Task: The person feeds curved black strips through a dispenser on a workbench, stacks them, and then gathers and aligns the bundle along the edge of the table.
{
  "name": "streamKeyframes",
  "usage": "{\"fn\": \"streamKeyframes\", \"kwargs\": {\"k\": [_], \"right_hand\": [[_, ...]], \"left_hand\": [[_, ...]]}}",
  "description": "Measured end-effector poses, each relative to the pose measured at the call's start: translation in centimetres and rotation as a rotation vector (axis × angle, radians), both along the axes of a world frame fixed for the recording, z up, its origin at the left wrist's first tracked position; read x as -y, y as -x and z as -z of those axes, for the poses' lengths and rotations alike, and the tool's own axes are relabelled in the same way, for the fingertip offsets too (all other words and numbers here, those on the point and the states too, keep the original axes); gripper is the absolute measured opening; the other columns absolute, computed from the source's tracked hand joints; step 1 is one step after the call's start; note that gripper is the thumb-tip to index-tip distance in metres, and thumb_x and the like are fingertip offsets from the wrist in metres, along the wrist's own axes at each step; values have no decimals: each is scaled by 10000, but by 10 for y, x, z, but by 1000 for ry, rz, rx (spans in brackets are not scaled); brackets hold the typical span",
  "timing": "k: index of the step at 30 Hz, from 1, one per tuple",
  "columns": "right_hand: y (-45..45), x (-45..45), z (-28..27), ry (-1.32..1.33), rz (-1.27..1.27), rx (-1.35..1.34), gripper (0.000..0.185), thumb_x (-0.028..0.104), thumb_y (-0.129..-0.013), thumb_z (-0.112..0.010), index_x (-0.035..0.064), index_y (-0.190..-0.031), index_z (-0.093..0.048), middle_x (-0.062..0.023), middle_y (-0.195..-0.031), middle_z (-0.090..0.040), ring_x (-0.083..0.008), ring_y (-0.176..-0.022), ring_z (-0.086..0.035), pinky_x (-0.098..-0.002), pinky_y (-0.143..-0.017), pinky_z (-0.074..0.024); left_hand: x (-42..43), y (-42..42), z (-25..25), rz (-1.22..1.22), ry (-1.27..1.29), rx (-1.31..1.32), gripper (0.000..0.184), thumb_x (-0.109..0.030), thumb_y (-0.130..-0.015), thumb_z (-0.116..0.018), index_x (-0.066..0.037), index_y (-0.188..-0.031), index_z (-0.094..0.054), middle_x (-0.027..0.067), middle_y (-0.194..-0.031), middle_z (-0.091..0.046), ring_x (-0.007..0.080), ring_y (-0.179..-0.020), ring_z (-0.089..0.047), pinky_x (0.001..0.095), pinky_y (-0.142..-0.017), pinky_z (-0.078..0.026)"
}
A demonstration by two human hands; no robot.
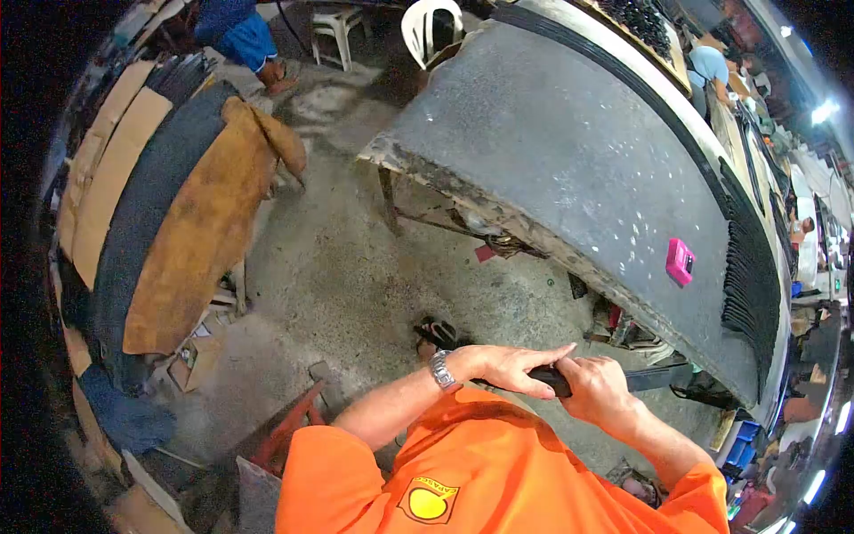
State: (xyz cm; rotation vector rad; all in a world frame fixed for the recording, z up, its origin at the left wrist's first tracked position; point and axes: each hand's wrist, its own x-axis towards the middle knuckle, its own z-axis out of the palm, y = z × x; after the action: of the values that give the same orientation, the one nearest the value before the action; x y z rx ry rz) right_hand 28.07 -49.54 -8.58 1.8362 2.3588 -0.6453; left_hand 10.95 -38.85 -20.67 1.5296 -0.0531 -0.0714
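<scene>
Crossing the front of the body, a dark strip (556, 383) lay between the person's two hands, its long axis running from left to right over the orange shirt (498, 445). The right hand (598, 392) had its fingers clamped around it; the left hand (511, 367) lay over it from the other side, its visible fingers spread apart, though whether they gripped could not be told. Both hands were equally close, their fingertips nearly meeting. A flat, smooth, dark length (658, 377) stuck out beyond the right fist, apparently the same piece. A metal link watch (442, 371) circled the left wrist. Ahead stood the counter (534, 116), its grey top scuffed and flecked with pale spots, its near edge rough. On it sat a boxy pink device (680, 262), just beside a ridged row of thin black strips (749, 276). Leftward, over the mottled concrete floor (329, 267), a brown, leathery sheet (209, 231) lay draped on a pile.
</scene>
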Motion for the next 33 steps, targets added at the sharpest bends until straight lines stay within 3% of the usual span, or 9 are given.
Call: {"fn": "streamKeyframes", "kwargs": {"k": [2, 5, 9, 11, 15, 22, 25, 27, 33], "right_hand": [[8, -17, -13, 45, -33, 40, 192, 125, -754, -694, 70, -883, -563, -133, -710, -659, -347, -684, -680, -484, -634, -520], [17, -39, -32, 105, -107, 131, 179, 135, -759, -671, 73, -897, -575, -126, -710, -657, -340, -684, -680, -482, -646, -517], [22, -54, -72, 128, -229, 278, 161, 157, -784, -650, 93, -921, -596, -88, -755, -667, -301, -747, -689, -453, -699, -503], [20, -52, -100, 139, -263, 357, 216, 159, -762, -656, 108, -959, -584, -40, -809, -640, -250, -799, -660, -413, -738, -471], [2, -26, -163, 31, -173, 568, 261, 147, -726, -654, 99, -973, -581, -44, -851, -617, -238, -816, -633, -406, -774, -452], [-25, 32, -274, -355, 21, 995, 413, 91, -692, -643, -5, -1093, -644, -156, -1014, -662, -316, -978, -665, -500, -949, -475], [-22, 46, -281, -357, 76, 1025, 368, 97, -750, -626, 16, -1109, -639, -142, -1037, -665, -296, -1002, -669, -494, -962, -477], [-23, 42, -280, -374, 68, 1001, 357, 101, -759, -626, 20, -1107, -637, -129, -1023, -665, -292, -985, -669, -480, -938, -486], [-20, 38, -271, -347, 69, 971, 372, 107, -747, -634, 18, -1108, -639, -130, -1019, -666, -297, -975, -669, -473, -926, -489]], "left_hand": [[-10, 12, -18, -20, 12, -31, 1212, -493, -792, -818, -102, -1630, -34, 263, -1453, -519, 366, -1303, -559, 429, -1086, -443], [-3, 25, -17, -295, -91, 244, 1259, -484, -737, -854, -115, -1633, -49, 268, -1398, -559, 381, -1279, -573, 444, -1072, -452], [-5, 30, -14, -375, -93, 278, 1049, -345, -652, -899, -60, -1525, -392, 216, -1324, -611, 371, -1222, -597, 439, -1028, -473], [-8, 31, -20, -343, -55, 225, 822, -305, -657, -900, -49, -1362, -563, 171, -1234, -655, 340, -1152, -632, 425, -984, -497], [-19, 4, -9, -217, -61, 187, 739, -344, -637, -933, -49, -1232, -610, 150, -1169, -680, 302, -1086, -664, 414, -938, -524], [-49, -35, -19, -89, -85, 6, 716, -218, -630, -929, -36, -1248, -617, 110, -1131, -682, 229, -1087, -653, 371, -958, -511], [-44, -59, -26, -269, -262, 284, 676, -224, -608, -945, -28, -1183, -648, 161, -1074, -685, 336, -996, -683, 402, -883, -538], [-37, -76, -22, -372, -268, 411, 688, -208, -615, -942, -44, -1203, -626, 148, -1038, -682, 343, -956, -684, 412, -826, -542], [-6, -91, 23, -613, -488, 518, 754, -161, -641, -880, -72, -1318, -559, 106, -1033, -670, 312, -959, -663, 421, -906, -499]]}}
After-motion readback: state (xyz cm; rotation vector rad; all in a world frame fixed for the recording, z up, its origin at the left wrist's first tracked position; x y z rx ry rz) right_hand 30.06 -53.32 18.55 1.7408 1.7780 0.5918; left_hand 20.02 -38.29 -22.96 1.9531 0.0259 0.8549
